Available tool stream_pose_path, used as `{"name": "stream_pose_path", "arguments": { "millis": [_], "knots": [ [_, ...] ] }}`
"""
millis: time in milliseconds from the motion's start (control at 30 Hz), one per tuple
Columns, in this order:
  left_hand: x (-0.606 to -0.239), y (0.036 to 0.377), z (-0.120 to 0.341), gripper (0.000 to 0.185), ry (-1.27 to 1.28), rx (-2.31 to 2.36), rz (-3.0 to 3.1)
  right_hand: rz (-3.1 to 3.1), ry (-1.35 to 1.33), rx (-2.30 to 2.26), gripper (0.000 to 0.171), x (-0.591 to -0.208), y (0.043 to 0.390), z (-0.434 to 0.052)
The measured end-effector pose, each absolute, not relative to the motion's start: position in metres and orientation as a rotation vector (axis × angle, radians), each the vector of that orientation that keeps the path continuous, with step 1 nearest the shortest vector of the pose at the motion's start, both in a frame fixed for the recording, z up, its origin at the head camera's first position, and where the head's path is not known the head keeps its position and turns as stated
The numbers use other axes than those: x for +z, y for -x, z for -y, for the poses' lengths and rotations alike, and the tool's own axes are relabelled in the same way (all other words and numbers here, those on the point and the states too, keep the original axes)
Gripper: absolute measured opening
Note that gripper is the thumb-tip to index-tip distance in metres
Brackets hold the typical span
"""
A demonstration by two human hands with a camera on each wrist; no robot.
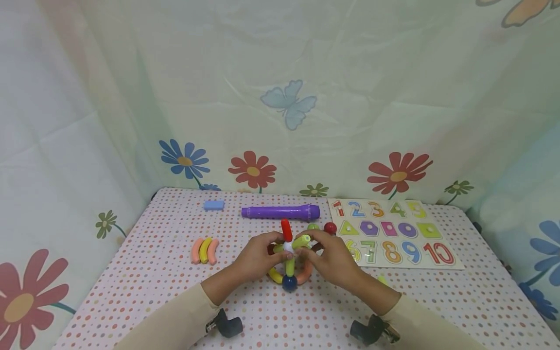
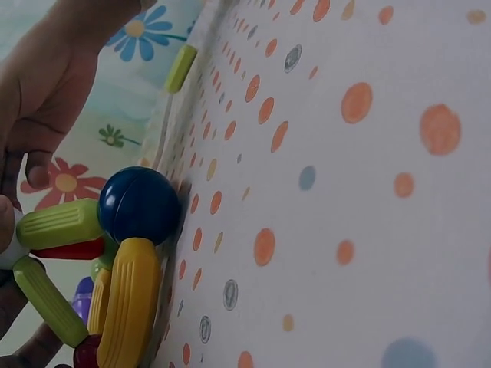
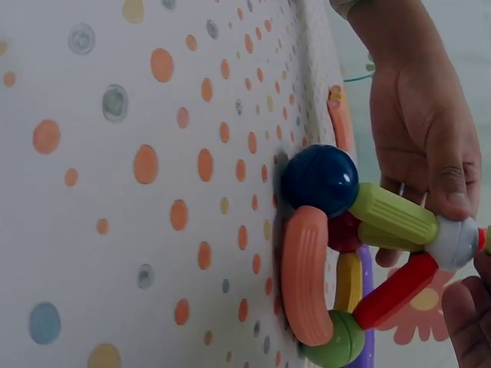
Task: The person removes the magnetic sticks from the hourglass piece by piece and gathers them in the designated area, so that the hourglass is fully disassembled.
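Rod-and-ball toy [image 1: 289, 257] of glossy ribbed plastic sticks and smooth spheres stands mid-worktop [image 1: 175, 301], its navy ball [image 1: 289, 282] resting on the dotted cloth. Left hand [image 1: 255, 260] and right hand [image 1: 330, 260] pinch it around the white hub [image 1: 288, 246]. Only the right wrist view shows the ribbed orange arc [image 3: 305, 276] against the cloth. Number puzzle [image 1: 393, 233] and purple tube [image 1: 280, 212] lie behind; three curved pieces [image 1: 204, 250] lie well left.

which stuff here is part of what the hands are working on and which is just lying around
In hand:
- left hand and right hand, both holding the stick-and-ball build
- white ball, the hub
- red stick
- green stick
- dark blue ball

Lying about:
- purple tube
- blue block
- three curved pieces
- number puzzle board
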State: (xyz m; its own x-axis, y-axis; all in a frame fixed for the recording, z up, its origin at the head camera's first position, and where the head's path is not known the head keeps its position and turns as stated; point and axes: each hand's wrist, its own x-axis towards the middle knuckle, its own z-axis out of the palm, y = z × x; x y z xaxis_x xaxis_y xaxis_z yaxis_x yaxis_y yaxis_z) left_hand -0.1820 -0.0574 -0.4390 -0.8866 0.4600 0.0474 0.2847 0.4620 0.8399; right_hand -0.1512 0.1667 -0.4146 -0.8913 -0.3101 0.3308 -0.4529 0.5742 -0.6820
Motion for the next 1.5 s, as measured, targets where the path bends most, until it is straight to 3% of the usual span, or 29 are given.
{"name": "stream_pose_path", "arguments": {
  "millis": [167, 400, 967, 1500],
  "knots": [
    [-0.441, 0.183, 0.057, 0.037, -0.659, 1.408, -2.514, 2.632, -0.597, 1.197, 0.034, -0.410, 0.152, -0.172],
    [-0.442, 0.184, 0.057, 0.036, -0.622, 1.399, -2.516, 2.630, -0.586, 1.149, 0.062, -0.404, 0.150, -0.191],
    [-0.442, 0.183, 0.058, 0.039, -0.562, 1.384, -2.504, 2.741, -0.459, 1.124, 0.057, -0.405, 0.135, -0.254],
    [-0.439, 0.182, 0.054, 0.038, -0.570, 1.363, -2.530, 2.978, -0.286, 0.988, 0.071, -0.404, 0.121, -0.317]
  ]
}}
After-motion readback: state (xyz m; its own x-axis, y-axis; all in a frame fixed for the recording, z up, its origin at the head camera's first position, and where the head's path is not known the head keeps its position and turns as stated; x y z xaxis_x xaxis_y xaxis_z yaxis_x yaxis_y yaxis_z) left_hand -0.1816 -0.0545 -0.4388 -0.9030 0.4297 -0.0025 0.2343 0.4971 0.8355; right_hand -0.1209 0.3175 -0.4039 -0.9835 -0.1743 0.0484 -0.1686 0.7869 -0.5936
